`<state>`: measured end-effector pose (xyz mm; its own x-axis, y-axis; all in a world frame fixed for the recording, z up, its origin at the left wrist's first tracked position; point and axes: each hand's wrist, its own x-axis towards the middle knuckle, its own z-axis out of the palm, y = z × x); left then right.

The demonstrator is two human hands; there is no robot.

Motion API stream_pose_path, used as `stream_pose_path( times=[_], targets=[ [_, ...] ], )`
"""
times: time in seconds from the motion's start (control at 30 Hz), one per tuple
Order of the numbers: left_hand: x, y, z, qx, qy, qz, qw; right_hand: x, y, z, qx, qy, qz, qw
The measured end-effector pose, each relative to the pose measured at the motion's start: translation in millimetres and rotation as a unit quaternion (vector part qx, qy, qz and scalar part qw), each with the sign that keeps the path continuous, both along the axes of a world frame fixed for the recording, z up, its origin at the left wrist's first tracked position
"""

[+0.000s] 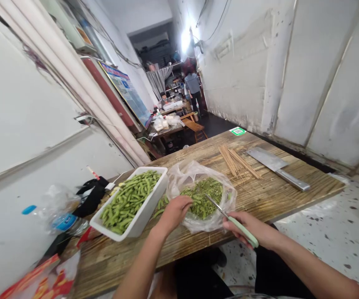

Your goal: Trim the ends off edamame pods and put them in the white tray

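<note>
Green pods (132,201) fill a white tub (144,223) left of center on a wooden table (123,262), while green clippings (209,193) lie in a clear plastic bag (179,176) at the middle of the frame. A worker's left hand (177,209) is at the bag's left edge, its fingertips drawn together beside the clippings; whether they pinch a pod cannot be told. The right hand (254,226), at lower right of center, is wrapped around a green-handled cutter (244,231), its metal tip pointing over the bag. The two hands are apart. A few loose pods (161,204) lie between tub and bag. Beyond the bag are thin wooden sticks (237,162) and, toward the right of the frame, a cleaver (276,166). A plastic bottle (65,223) lies at left. Two people, one standing (193,87), appear in the background at upper center.
</note>
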<state>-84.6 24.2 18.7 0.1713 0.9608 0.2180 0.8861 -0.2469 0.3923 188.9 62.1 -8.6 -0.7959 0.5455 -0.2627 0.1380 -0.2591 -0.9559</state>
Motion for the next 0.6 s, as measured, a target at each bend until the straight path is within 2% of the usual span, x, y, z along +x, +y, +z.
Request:
stream_pose_path(
  times=[0.17,0.33,0.43,0.53,0.6],
  targets=[
    [15,42,-9.4,-0.089,0.086,-0.025,0.992,6,-1,0.9,-0.001,-0.010,-0.005,1.000],
    [22,68,-11.4,-0.097,0.046,0.056,0.993,14,0,2.1,0.000,0.001,-0.010,1.000],
    [20,71,-13.2,-0.111,-0.059,0.084,0.989,18,0,7.6,0.001,-0.003,-0.013,1.000],
    [19,66,-14.6,-0.161,-0.233,0.096,0.954,20,-1,12.1,0.001,-0.007,-0.018,1.000],
    [21,61,-13.9,-0.171,-0.274,0.106,0.940,20,-1,11.7,-0.002,-0.008,-0.017,1.000]
  ],
)
